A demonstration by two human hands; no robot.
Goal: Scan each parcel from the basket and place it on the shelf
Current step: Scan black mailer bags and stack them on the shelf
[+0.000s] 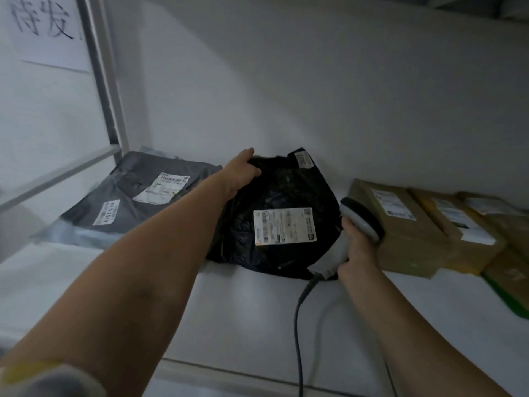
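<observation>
Parcel (pixel 286 193) is lying on the shelf (pixel 252 316), centre frame.
Left hand (pixel 243 174) is gripping its upper-left corner; right hand (pixel 356 250) is holding the scanner (pixel 362 219) at its right edge, beside the boxes (pixel 406 233).

White shelf with parcels lying in a row.
The shelf (pixel 257 316) fills the lower part of the frame. At middle left a grey bag (pixel 137 193) lies flat on it, showing two white labels. At the centre lies a black bag (pixel 286 190), label up. At the right is a brown box (pixel 400 245), with a second box (pixel 458 224) touching it, and blurred parcels reach the right edge.
</observation>
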